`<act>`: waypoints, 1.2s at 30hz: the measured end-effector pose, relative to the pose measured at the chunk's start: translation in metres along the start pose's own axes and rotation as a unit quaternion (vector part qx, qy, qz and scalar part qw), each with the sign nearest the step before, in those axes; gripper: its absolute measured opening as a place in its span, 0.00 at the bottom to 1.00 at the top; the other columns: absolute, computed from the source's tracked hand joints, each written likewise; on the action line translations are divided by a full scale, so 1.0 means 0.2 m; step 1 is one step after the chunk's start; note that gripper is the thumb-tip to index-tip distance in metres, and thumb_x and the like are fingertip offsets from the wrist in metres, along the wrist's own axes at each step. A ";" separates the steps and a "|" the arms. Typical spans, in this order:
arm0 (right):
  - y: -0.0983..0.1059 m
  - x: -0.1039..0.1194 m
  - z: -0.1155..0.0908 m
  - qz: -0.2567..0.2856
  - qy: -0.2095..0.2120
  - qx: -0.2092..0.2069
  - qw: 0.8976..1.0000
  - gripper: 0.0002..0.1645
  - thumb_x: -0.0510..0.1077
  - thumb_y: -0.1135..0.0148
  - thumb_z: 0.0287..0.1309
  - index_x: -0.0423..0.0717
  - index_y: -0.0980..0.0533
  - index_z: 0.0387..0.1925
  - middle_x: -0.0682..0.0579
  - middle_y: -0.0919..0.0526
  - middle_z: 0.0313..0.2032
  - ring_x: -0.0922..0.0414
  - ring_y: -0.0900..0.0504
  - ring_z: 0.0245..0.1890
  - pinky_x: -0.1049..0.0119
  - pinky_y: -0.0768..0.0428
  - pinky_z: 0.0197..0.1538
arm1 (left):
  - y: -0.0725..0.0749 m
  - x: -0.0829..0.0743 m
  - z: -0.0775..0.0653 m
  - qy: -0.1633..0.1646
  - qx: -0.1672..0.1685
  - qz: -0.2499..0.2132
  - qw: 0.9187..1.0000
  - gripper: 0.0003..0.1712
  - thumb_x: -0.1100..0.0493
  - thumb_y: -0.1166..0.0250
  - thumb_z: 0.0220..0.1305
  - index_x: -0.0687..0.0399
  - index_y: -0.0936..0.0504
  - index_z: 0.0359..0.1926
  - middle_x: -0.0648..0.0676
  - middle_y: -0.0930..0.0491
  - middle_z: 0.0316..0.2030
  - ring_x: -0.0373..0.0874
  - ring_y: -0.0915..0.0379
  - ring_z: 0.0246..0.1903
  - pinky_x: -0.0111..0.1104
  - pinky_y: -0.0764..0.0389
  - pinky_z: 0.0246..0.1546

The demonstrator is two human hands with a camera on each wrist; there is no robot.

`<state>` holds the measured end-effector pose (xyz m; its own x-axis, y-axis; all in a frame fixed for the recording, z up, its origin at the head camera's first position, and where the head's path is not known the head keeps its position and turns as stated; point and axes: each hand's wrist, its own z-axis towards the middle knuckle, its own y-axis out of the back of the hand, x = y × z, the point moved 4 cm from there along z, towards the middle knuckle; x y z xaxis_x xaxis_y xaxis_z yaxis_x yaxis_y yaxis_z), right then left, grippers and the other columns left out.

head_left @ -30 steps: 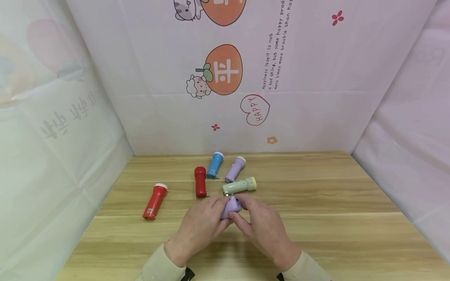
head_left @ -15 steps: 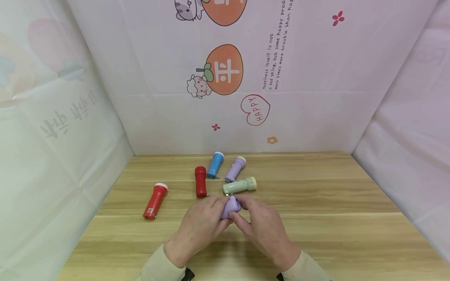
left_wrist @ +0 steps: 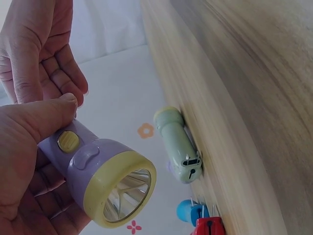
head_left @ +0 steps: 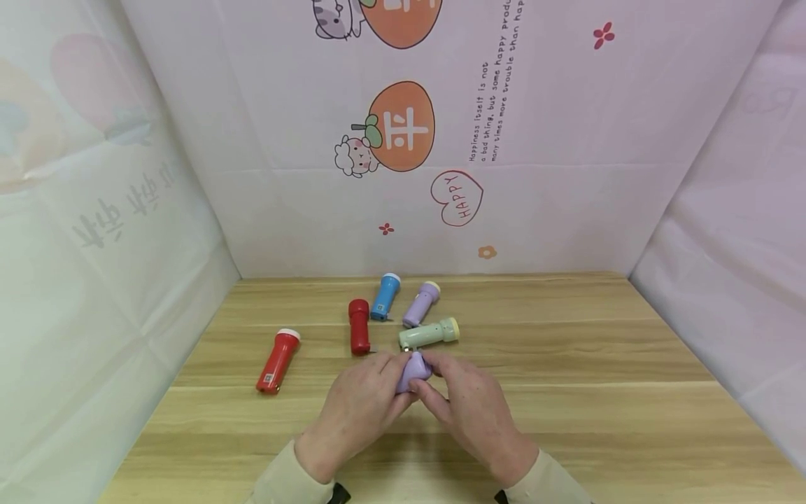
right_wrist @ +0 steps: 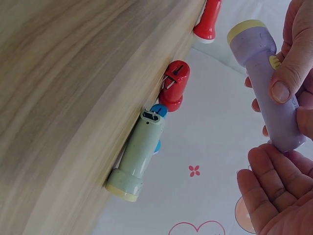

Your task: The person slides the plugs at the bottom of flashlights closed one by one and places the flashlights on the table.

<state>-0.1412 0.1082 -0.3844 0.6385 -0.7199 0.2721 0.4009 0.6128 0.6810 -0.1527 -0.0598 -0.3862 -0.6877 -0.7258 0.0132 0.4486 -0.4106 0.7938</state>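
Observation:
A purple flashlight (left_wrist: 83,152) with a pale yellow rim and clear lens is held above the table between both hands. My left hand (head_left: 359,402) grips its barrel, with the thumb beside the yellow switch (left_wrist: 68,141) and fingers wrapped underneath. At the tail end, my right hand (head_left: 481,409) pinches with the thumb on one side and fingers on the other. In the right wrist view the right fingers (right_wrist: 276,183) reach beneath the tail of the flashlight. Just beyond the hands lies a pale green flashlight (head_left: 429,334), its tail showing a dark slot in both wrist views.
On the wooden table (head_left: 598,420) lie a red flashlight with a white rim (head_left: 277,362) at left, a darker red one (head_left: 359,327), a blue one (head_left: 385,297) and a second purple one (head_left: 421,305). White printed cloth (head_left: 283,224) rises behind and at both sides.

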 end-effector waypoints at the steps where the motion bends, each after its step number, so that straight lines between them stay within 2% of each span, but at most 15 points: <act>1: 0.00 0.00 0.00 0.000 0.003 -0.002 1.000 0.26 0.48 0.21 0.57 0.46 0.20 0.54 0.54 0.09 0.42 0.61 0.11 0.42 0.64 0.13 0.41 | 0.00 0.00 0.00 -0.001 -0.002 0.001 1.000 0.30 0.43 0.26 0.64 0.58 0.17 0.58 0.49 0.16 0.38 0.38 0.21 0.32 0.31 0.16 0.32; 10: 0.01 0.00 0.00 0.005 0.015 -0.006 1.000 0.25 0.48 0.21 0.56 0.45 0.19 0.53 0.54 0.09 0.42 0.61 0.10 0.42 0.64 0.12 0.42 | 0.01 -0.02 0.00 -0.008 -0.014 0.014 1.000 0.29 0.43 0.26 0.64 0.59 0.17 0.57 0.49 0.16 0.37 0.38 0.21 0.30 0.30 0.16 0.30; 21: 0.01 0.01 -0.01 0.001 0.014 -0.008 1.000 0.25 0.47 0.20 0.55 0.45 0.19 0.53 0.54 0.09 0.42 0.62 0.10 0.41 0.66 0.12 0.42 | 0.01 -0.02 0.00 0.003 0.015 0.014 1.000 0.30 0.43 0.27 0.67 0.59 0.17 0.59 0.50 0.15 0.40 0.38 0.19 0.33 0.30 0.15 0.34; 36: 0.01 0.02 -0.01 0.002 0.003 -0.003 1.000 0.24 0.48 0.20 0.55 0.47 0.18 0.51 0.55 0.09 0.42 0.62 0.11 0.42 0.65 0.13 0.42 | 0.01 -0.02 0.00 0.011 0.030 0.001 0.999 0.31 0.42 0.27 0.66 0.59 0.18 0.60 0.50 0.14 0.42 0.37 0.18 0.36 0.30 0.13 0.39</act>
<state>-0.1375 0.1080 -0.3826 0.6434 -0.7158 0.2713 0.4024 0.6178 0.6756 -0.1494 -0.0587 -0.3857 -0.6745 -0.7383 0.0014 0.4133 -0.3760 0.8294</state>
